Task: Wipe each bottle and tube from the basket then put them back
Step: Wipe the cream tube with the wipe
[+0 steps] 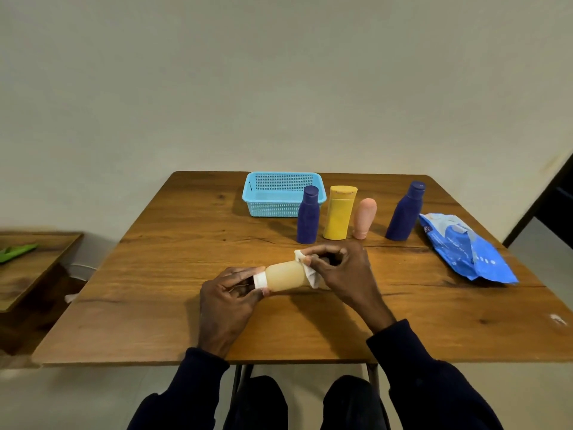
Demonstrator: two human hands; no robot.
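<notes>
My left hand [228, 293] grips the cap end of the tan bottle [285, 275] above the counter [192, 243] while my right hand [336, 268] rubs it with a wipe [310, 271]; next it goes into the basket [280, 193] at 12 o'clock.

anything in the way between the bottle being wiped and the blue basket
Partly. The nearer dark blue bottle stands at the basket's front right corner, with the yellow bottle beside it. The straight path from the tan bottle to the basket's front left looks clear, and the basket looks empty.
</notes>
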